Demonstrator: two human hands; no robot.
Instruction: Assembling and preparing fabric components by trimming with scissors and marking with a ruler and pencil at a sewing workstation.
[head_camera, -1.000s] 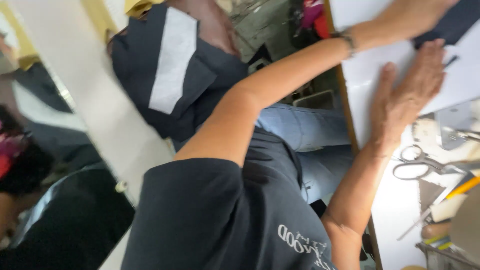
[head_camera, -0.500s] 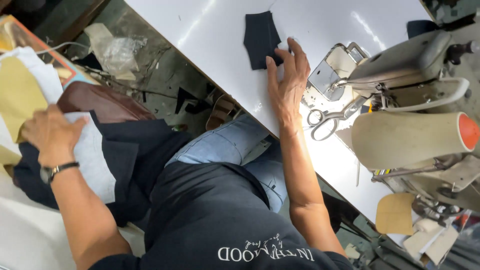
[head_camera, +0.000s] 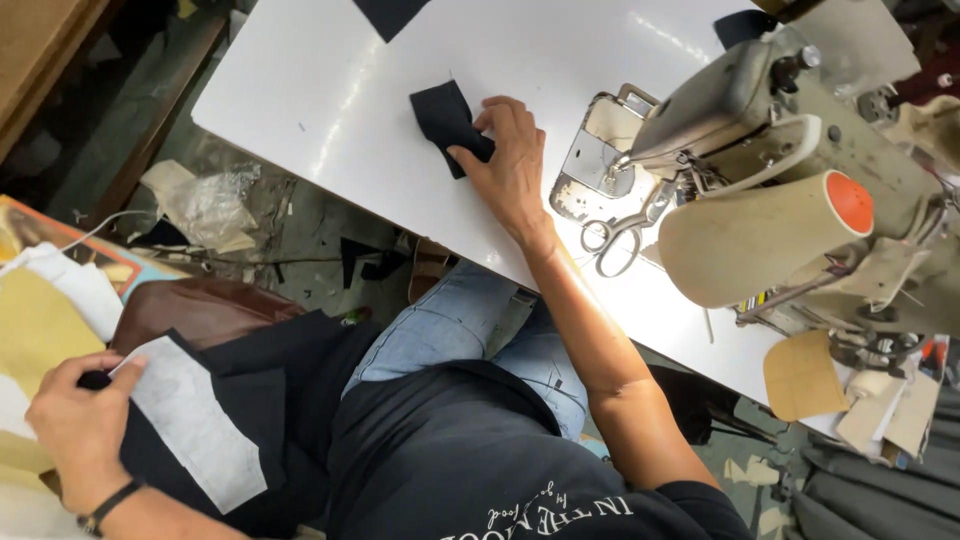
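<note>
My right hand lies flat on the white sewing table, fingertips pressing a small black fabric piece just left of the sewing machine's needle plate. My left hand, with a dark wristband, is down at the lower left beside my lap. It grips the edge of a black fabric panel that carries a white interfacing strip.
A grey sewing machine with a large beige thread cone fills the table's right side. Scissors lie by it. Another black piece sits at the far edge. Yellow and white cloth and a brown bag are at the left.
The view has swung from my left side back over the table. My right hand stays on the small black piece. My left hand now grips the black panel's edge.
</note>
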